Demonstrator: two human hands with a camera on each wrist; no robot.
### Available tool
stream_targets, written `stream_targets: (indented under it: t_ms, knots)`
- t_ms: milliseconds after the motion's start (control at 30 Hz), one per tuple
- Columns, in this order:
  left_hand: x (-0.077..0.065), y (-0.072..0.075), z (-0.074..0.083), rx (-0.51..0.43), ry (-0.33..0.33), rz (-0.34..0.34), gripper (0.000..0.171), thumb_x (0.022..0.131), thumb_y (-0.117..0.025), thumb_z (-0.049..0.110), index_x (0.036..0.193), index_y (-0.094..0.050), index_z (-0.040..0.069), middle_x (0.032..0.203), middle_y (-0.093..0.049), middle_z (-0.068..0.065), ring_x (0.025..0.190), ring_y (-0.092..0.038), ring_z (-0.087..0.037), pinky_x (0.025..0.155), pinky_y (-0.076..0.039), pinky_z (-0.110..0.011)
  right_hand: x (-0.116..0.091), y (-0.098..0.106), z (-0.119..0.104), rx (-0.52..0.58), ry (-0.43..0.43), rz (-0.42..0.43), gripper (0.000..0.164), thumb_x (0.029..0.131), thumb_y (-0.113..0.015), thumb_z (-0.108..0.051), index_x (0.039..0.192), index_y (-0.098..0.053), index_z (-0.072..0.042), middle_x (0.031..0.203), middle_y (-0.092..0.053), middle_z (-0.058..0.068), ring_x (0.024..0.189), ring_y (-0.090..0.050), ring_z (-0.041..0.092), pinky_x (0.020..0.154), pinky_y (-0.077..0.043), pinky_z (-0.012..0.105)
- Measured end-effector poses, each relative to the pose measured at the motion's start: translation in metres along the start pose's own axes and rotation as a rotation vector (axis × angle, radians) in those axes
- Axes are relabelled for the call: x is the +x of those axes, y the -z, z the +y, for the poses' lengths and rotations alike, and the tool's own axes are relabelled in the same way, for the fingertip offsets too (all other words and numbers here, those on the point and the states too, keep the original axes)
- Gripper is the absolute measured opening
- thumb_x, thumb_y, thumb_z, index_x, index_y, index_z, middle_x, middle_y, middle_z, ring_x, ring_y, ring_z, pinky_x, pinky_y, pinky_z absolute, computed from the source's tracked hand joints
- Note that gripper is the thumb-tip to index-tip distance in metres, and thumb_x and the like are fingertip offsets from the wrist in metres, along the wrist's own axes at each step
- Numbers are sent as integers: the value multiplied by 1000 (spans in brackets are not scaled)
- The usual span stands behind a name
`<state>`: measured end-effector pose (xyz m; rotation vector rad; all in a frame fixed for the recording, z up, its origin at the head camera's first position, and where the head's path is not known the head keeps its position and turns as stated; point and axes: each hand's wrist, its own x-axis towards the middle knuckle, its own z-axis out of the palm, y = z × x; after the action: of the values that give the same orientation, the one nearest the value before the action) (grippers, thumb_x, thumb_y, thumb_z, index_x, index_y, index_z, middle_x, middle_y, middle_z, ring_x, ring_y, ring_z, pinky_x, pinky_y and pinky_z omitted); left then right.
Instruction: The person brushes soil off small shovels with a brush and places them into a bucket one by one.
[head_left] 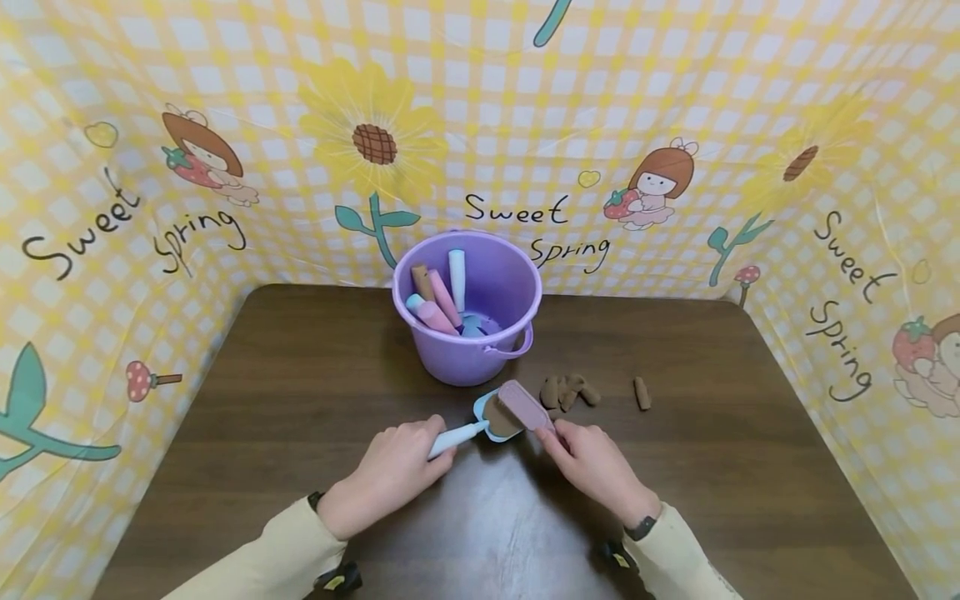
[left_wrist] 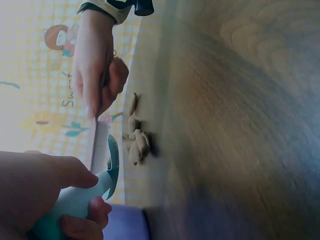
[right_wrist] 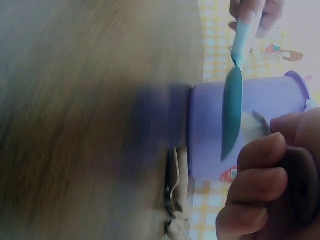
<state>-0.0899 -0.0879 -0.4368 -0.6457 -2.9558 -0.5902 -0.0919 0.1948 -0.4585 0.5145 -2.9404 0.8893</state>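
Observation:
My left hand [head_left: 393, 467] grips the handle of a light blue toy shovel [head_left: 465, 433], held just above the table in front of the bucket. Brown, clay-like material [head_left: 497, 413] lies in its scoop. In my right hand [head_left: 600, 471] is a mauve toy spade [head_left: 527, 407] with a flat rectangular blade, which overlaps the scoop's right side from above. Whether the blade touches the brown material cannot be made out. Seen from the right wrist, the blue shovel [right_wrist: 232, 110] is edge-on, and fingers curl round the spade's handle [right_wrist: 300, 185].
A purple bucket [head_left: 465, 358] stands behind the hands with pink, blue and brown toy handles [head_left: 442, 300] inside. Several brown lumps [head_left: 568, 392] lie right of it, and a single brown stick [head_left: 642, 393] farther right. Patterned cloth [head_left: 480, 150] surrounds the wooden table [head_left: 300, 375].

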Motion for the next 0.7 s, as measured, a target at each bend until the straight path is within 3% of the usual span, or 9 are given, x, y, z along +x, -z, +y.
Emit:
stream_targets:
  t_ms: [133, 333, 467, 700]
  knots:
    - [2, -7, 6, 25, -16, 36, 25, 83, -65, 29, 73, -45, 17, 56, -37, 8, 45, -39, -12, 39, -28, -30, 1, -4, -5, 10, -1, 3, 36, 95, -49, -44, 65, -45, -24, 51, -35, -16, 42, -35, -1, 40, -29, 20]
    - [7, -13, 16, 49, -25, 88, 28, 84, -67, 29, 76, -46, 13, 59, -42, 4, 46, -47, -20, 39, -30, -34, 0, -8, -12, 70, 11, -70, 32, 95, -47, -45, 69, -48, -27, 48, -42, -17, 38, -40, -3, 37, -34, 20]
    - [9, -14, 21, 51, -28, 86, 28, 85, -68, 29, 76, -46, 12, 60, -43, 3, 47, -49, -21, 39, -30, -34, 1, -12, -12, -11, 66, -33, 32, 95, -51, -41, 67, -47, -27, 51, -36, -17, 41, -35, -2, 40, -30, 19]
    - [10, -15, 24, 52, -44, 81, 27, 86, -67, 28, 78, -47, 11, 61, -41, 3, 46, -46, -17, 39, -30, -32, 2, -15, -10, -46, 17, -11, 35, 94, -53, -40, 62, -49, -27, 47, -36, -17, 40, -36, -2, 41, -31, 19]
